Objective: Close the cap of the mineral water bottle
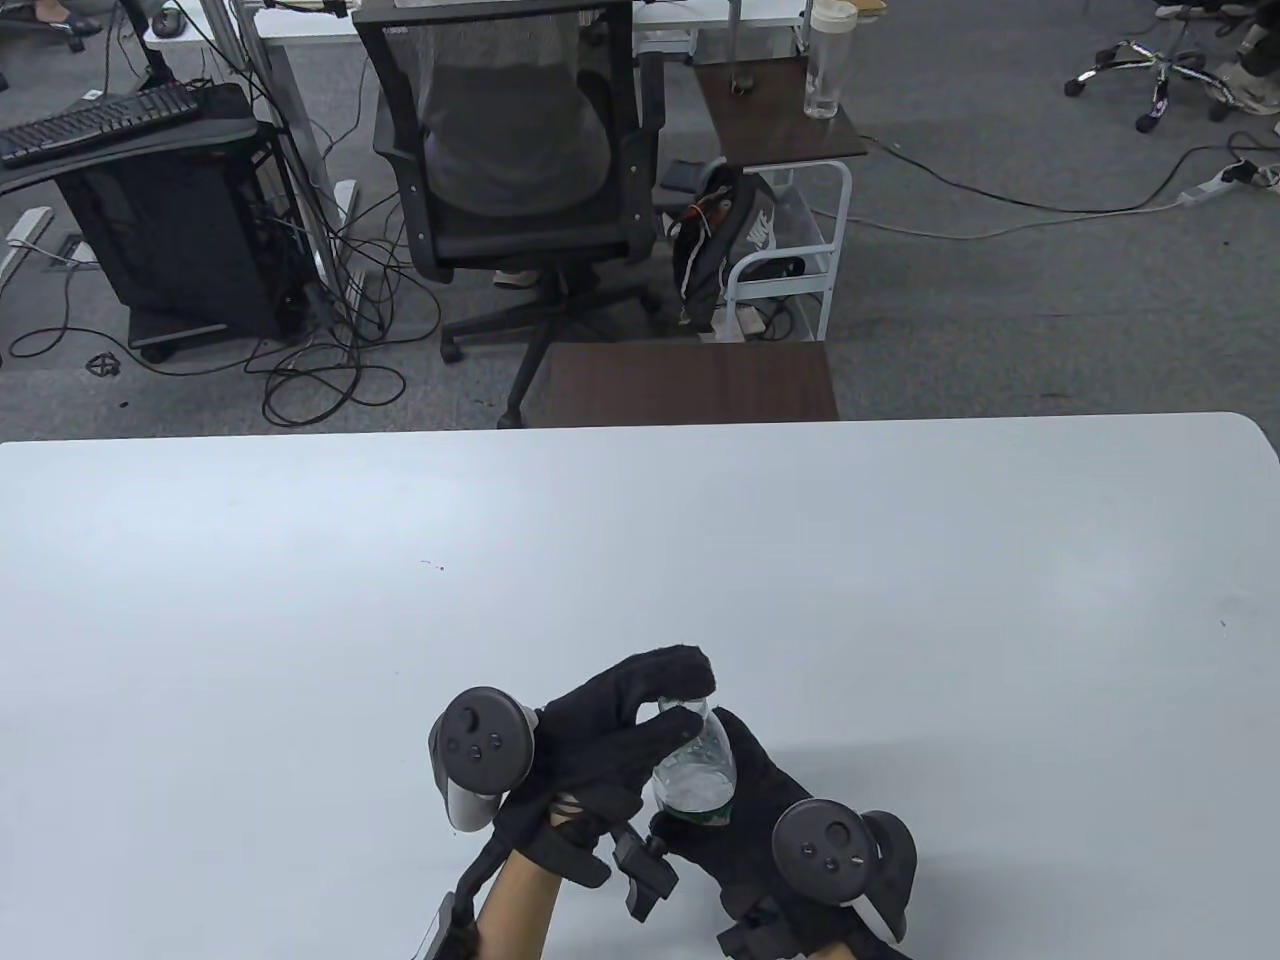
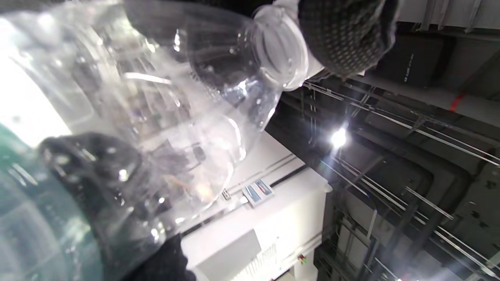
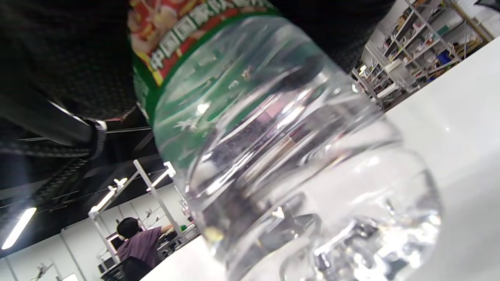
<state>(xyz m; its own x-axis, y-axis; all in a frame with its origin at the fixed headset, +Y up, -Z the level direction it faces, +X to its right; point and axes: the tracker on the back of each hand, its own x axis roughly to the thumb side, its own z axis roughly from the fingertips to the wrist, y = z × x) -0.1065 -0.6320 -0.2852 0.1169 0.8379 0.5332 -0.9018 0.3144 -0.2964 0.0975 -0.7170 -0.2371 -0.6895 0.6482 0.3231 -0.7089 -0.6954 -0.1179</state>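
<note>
The right hand (image 1: 745,800), in a black sensor glove with a dark grey tracker (image 1: 830,850) on its back, is wrapping its fingers around the lower body of a clear plastic mineral water bottle with a green and red label (image 1: 693,770), gripping it at the label band. The bottle is leaning away from the person, its neck pointing up and slightly left of that grip. The left hand (image 1: 610,740), gloved the same way, is reaching across from the left, its fingers (image 2: 343,35) curling over the bottle's mouth. In the left wrist view a gloved fingertip is sitting at the threaded rim; whether a cap lies under it cannot be told.

Both hands are working close to the near edge of the white table (image 1: 900,560). Beyond the grip the tabletop is stretching far ahead and to both sides. In the right wrist view the bottle's base is hanging above the white surface.
</note>
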